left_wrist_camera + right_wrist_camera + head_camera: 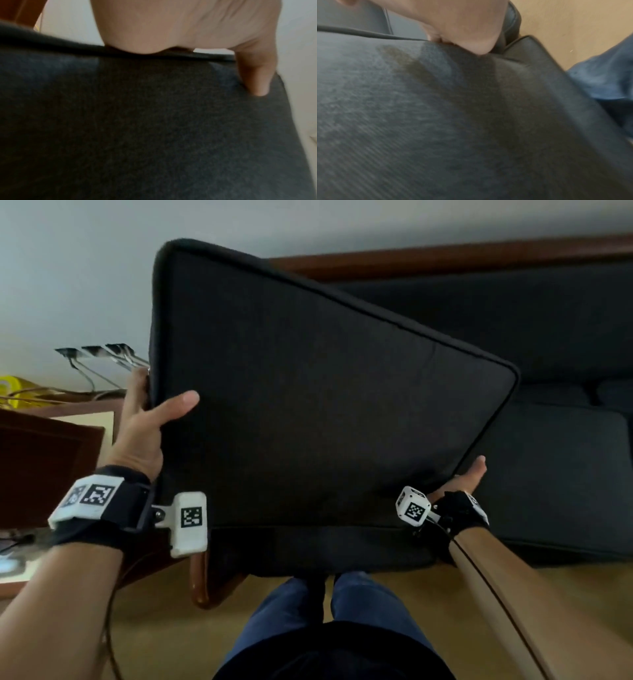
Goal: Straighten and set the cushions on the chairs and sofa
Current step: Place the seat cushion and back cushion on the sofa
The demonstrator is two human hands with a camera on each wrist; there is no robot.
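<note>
I hold a large dark grey cushion (308,405) lifted and tilted over the left end of the sofa (565,481), with its top left corner highest. My left hand (144,426) grips its left edge, thumb laid on the front face and fingers behind. The left wrist view shows that thumb (255,75) pressing into the cushion fabric (137,121). My right hand (462,484) holds the lower right edge from beneath; its fingers are hidden behind the cushion. In the right wrist view, the right hand (462,24) clasps the piped edge of the cushion (419,121).
A dark seat cushion lies on the sofa to the right, with a wooden back rail (479,254) along the wall. At the left stands a brown side table (44,460) with cables and a yellow object (10,392). Wall sockets (92,352) sit above it. My legs stand on tan floor (154,611).
</note>
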